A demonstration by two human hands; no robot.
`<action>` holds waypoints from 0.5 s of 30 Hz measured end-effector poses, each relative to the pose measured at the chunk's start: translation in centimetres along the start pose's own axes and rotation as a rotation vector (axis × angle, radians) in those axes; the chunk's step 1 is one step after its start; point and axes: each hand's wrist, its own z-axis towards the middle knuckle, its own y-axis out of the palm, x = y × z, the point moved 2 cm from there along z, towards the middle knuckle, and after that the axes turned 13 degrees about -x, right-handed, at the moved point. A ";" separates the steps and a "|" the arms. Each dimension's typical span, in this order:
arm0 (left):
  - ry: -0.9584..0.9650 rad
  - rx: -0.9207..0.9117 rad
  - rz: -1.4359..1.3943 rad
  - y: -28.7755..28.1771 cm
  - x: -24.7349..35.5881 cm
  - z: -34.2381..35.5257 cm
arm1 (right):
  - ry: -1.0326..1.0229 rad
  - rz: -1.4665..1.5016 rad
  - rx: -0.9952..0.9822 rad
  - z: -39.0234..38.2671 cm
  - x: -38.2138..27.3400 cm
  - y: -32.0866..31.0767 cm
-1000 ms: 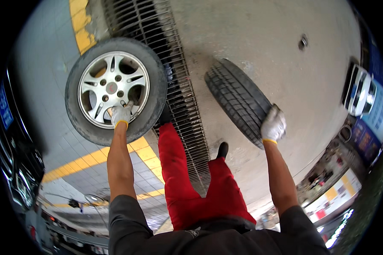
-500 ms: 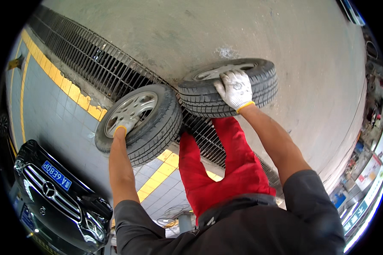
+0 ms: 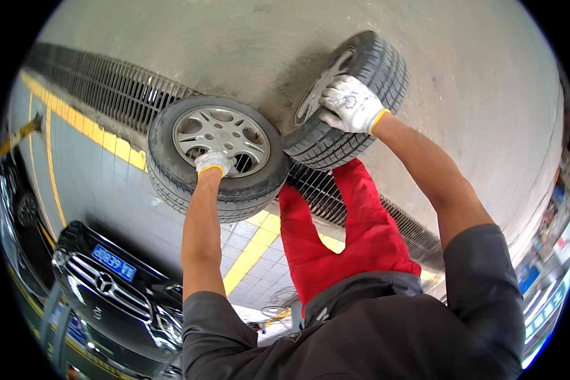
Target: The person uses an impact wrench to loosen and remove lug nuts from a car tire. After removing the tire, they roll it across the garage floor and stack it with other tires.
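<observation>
Two car wheels with silver alloy rims and black tyres stand before my legs. The left wheel [image 3: 250, 185] leans with its spoked face turned up toward me. My left hand [image 3: 214, 162], in a white knitted glove, is closed on its rim, the fingers partly hidden in a gap between the spokes. On its tread, tilted, the right wheel [image 3: 389, 79] has its rim facing left. Over its tyre edge curls my gloved right hand [image 3: 353, 106], gripping the tyre with bent fingers. The two tyres meet or nearly meet between my hands.
A metal drain grate [image 3: 107, 79] runs diagonally under the wheels and past my red trousers [image 3: 361, 234]. Beyond it lies grey concrete floor [image 3: 234, 44]. Yellow-edged tiles [image 3: 107, 183] and a parked black car [image 3: 107, 291] are at the left.
The left wheel has tipped so its rim faces up more. My right hand has turned the right wheel, raising its far side. The view has shifted slightly.
</observation>
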 end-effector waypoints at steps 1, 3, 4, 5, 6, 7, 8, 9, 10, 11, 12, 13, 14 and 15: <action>0.012 0.005 0.045 -0.9 0.9 0.4 | -0.039 0.003 0.004 0.1 0.6 -0.4; 0.033 0.062 0.154 -1.7 1.7 0.9 | -0.057 0.017 -0.099 -0.8 0.8 -0.2; 0.034 0.081 0.203 -1.8 1.9 0.5 | -0.102 0.023 -0.039 -1.3 0.8 -0.1; 0.036 0.117 0.241 -2.6 2.5 0.9 | -0.146 0.028 0.020 -1.9 0.8 -0.1; 0.006 0.081 0.254 -4.1 3.4 2.0 | -0.161 0.044 0.018 -2.5 0.9 0.1; 0.019 0.094 0.289 -5.3 4.7 2.2 | -0.173 0.052 0.014 -2.8 1.3 0.0; 0.027 0.099 0.321 -6.0 5.5 2.3 | -0.185 0.060 0.010 -3.0 1.6 0.0; 0.029 0.106 0.352 -7.0 6.2 2.5 | -0.211 0.068 -0.007 -3.0 2.1 0.1; 0.061 0.138 0.390 -7.6 7.1 2.8 | -0.229 0.068 0.008 -3.1 2.4 0.1; 0.081 0.132 0.420 -7.9 7.9 3.4 | -0.249 0.067 0.022 -3.2 2.6 0.1; 0.107 0.113 0.464 -8.5 9.5 4.3 | -0.247 0.075 0.019 -3.6 3.0 0.0; 0.112 0.070 0.503 -8.9 10.6 5.2 | -0.254 0.095 0.019 -3.8 3.0 0.3; 0.132 0.038 0.527 -10.0 12.0 5.8 | -0.256 0.110 0.018 -4.0 3.1 0.3; 0.140 0.004 0.548 -10.6 12.9 6.1 | -0.269 0.121 0.019 -4.1 3.0 0.6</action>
